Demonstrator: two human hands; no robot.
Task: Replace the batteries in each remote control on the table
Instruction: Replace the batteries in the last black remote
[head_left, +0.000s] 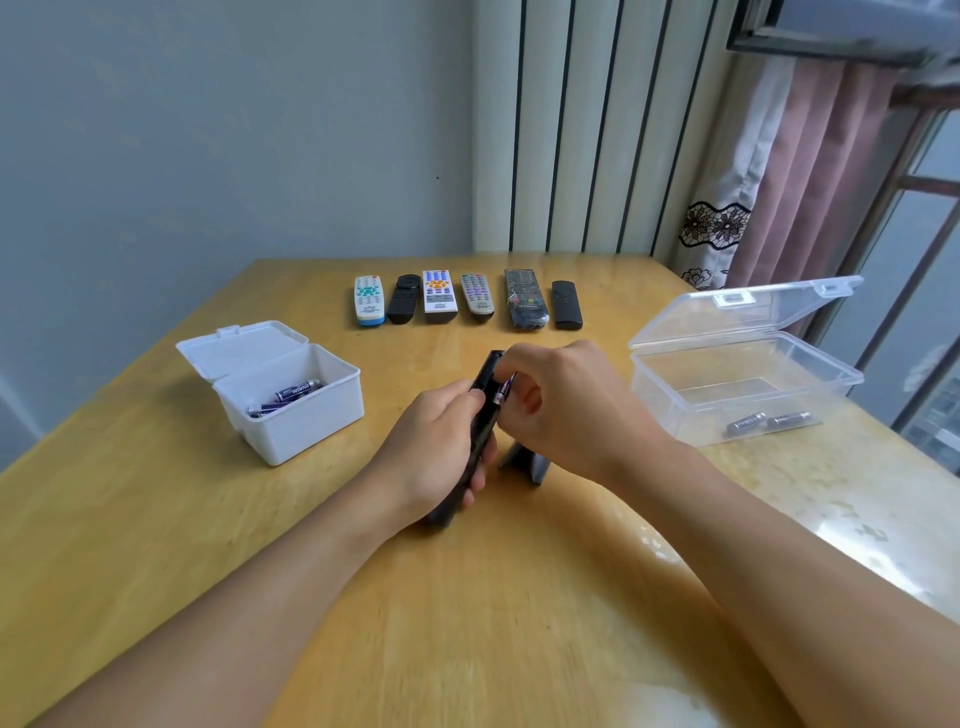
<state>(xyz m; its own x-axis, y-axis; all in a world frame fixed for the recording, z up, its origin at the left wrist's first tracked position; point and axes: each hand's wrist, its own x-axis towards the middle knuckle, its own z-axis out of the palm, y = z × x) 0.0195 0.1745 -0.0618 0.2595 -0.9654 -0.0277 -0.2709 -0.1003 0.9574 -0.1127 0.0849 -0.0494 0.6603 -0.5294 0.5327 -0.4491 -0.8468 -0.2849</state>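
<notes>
Seating fresh battery (504, 391), pinched in right hand (566, 405), into open remote (480, 415) clenched in left hand (436, 447) above table (156, 519) centre. Next, probably: pressing flat, then refitting cover (522, 461) lying just beside.

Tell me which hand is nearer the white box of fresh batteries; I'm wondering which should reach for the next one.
Left. The left hand, gripping the black remote, sits just right of the white box. The right hand, pressing a battery in, is farther right.
</notes>
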